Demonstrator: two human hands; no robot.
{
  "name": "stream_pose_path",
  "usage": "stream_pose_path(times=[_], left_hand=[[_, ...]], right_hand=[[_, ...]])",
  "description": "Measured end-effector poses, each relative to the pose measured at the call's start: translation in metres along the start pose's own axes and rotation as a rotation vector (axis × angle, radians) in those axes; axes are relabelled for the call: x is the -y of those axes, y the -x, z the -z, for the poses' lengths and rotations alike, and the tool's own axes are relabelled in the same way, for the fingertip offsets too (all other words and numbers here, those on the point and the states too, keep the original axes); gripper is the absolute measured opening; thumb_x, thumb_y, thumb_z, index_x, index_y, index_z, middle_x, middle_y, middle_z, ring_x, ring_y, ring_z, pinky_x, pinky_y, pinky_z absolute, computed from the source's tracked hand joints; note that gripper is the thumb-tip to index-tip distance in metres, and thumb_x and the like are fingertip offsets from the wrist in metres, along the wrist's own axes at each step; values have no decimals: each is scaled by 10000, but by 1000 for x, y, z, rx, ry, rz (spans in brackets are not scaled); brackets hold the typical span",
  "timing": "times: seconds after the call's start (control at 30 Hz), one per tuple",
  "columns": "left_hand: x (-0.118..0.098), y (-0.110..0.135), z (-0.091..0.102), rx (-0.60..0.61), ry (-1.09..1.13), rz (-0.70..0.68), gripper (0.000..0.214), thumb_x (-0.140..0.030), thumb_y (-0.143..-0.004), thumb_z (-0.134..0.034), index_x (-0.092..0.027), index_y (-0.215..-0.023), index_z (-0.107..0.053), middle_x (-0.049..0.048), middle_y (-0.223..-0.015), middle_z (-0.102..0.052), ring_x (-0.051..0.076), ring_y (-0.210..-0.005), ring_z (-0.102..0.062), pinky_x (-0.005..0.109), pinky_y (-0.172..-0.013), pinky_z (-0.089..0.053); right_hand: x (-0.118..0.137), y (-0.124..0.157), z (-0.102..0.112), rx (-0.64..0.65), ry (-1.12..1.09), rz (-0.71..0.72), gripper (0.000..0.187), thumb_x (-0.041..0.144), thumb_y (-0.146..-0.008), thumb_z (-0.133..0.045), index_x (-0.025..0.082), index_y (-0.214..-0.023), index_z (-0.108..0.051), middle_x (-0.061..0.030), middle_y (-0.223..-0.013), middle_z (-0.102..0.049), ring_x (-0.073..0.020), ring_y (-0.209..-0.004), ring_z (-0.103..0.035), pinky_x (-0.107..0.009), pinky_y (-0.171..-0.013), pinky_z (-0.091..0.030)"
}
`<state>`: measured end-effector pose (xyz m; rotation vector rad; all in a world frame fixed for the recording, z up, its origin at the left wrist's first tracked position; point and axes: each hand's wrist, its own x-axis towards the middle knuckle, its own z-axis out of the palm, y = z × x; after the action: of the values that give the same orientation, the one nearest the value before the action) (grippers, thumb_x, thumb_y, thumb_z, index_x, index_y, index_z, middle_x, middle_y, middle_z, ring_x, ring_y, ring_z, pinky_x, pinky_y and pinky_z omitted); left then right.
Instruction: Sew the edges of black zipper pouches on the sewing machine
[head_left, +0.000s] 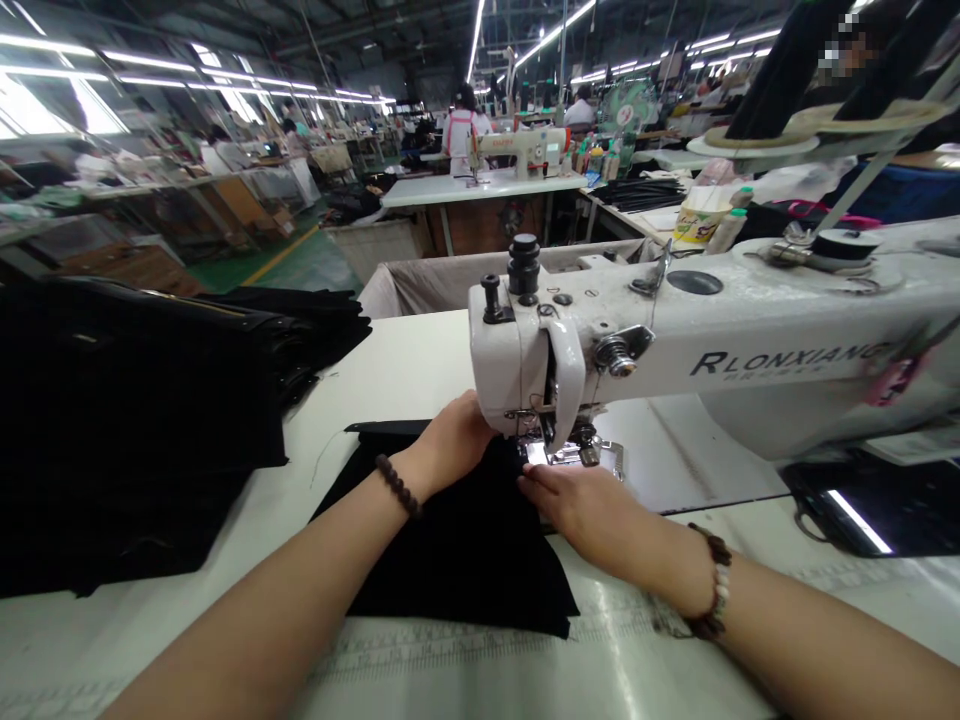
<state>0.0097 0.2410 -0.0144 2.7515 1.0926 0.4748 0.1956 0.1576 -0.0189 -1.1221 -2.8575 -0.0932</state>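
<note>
On this pale flat table [405, 365] stands a white metal sewing machine [675, 330], a black cloth panel [457, 560] right by its sewing head [506, 350]! Left hand [452, 447] over the cloth, fingertips hidden, grip I can't tell; right hand [592, 510] bunched at the edge, pinch unclear.

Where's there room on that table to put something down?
On the white tabletop between the black pile and the sewing machine, behind the flat cloth. Also in front of that cloth, between the forearms. Crowded: by the machine's head, where the left hand and right hand are, and at right, by a shiny black object.
</note>
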Motion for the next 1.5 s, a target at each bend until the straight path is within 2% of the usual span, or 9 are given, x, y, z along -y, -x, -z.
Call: stream_pose_path(times=[0.13, 0.23, 0.47, 0.6, 0.7, 0.77, 1.1, 1.37, 1.5], left_hand=[[-37, 47, 24, 107, -39, -20, 404, -237, -752, -664, -97, -1114, -553, 145, -1147, -577, 266, -1080, -530, 380, -932, -441], [-66, 79, 27, 253, -60, -144, 662, -442, -682, -710, -94, -1202, -492, 167, -1265, -494, 293, -1153, -475, 423, -970, -411], [-79, 102, 9, 39, 17, -233, 311, -147, -846, -434, -52, -1120, -548, 161, -1152, -583, 248, -1062, -555, 378, -897, -481], [-67, 97, 25, -92, 300, 73, 276, -183, -881, -370, -112, -1010, -603, 85, -995, -653, 177, -913, -618, 281, -815, -515], [-57, 85, 44, -133, 429, 418, 308, -274, -895, -370, -137, -766, -614, 21, -711, -640, 158, -664, -614, 247, -614, -525], [-55, 75, 54, -118, 476, 478, 348, -292, -892, -372, -146, -650, -575, -7, -593, -584, 146, -570, -576, 232, -532, -492], [-88, 86, 35, -82, 411, 15, 273, -105, -825, -440, -113, -1018, -633, 71, -1024, -655, 154, -957, -600, 258, -881, -473], [-81, 74, 47, -160, 373, 105, 241, -150, -842, -456, -133, -996, -641, 50, -998, -667, 165, -931, -617, 292, -873, -496], [-88, 73, 45, -71, 345, -17, 260, -123, -851, -419, -113, -1005, -627, 73, -1011, -656, 164, -955, -601, 298, -884, -490]], right_hand=[[-34, 35, 25, 66, -235, -77, 468, 133, -633, -727, 202, -1078, -601, -89, -1088, -592, -237, -940, -571, -328, -759, -460], [-53, 51, 28, 70, -342, -43, 193, 98, -715, -662, 221, -864, -666, -46, -1010, -601, -163, -887, -567, -261, -747, -432], [-36, 5, -1, -92, -176, -230, 108, 241, -790, -610, 137, -774, -630, -74, -719, -579, -201, -713, -514, -311, -627, -367], [-16, 0, 2, -127, -114, -260, 92, 149, -803, -546, 93, -844, -606, -128, -790, -584, -226, -748, -501, -337, -645, -360], [4, 20, 11, -59, -158, -46, 150, 145, -825, -513, 147, -955, -587, -71, -815, -581, -186, -738, -496, -311, -669, -374], [19, 34, 13, -23, -201, 111, 295, 123, -847, -471, 170, -1134, -517, -49, -809, -577, -175, -732, -494, -321, -709, -385], [63, 55, -1, -325, -221, 81, 282, 67, -858, -354, 54, -1049, -562, -107, -756, -568, -192, -671, -476, -331, -587, -415], [63, 55, 10, -543, -430, -94, 196, 85, -872, -420, 129, -976, -580, -76, -794, -606, -156, -703, -520, -277, -599, -444], [65, 52, 11, -372, -351, 84, 272, 83, -880, -327, 106, -928, -595, -83, -744, -587, -172, -666, -494, -317, -602, -429]])
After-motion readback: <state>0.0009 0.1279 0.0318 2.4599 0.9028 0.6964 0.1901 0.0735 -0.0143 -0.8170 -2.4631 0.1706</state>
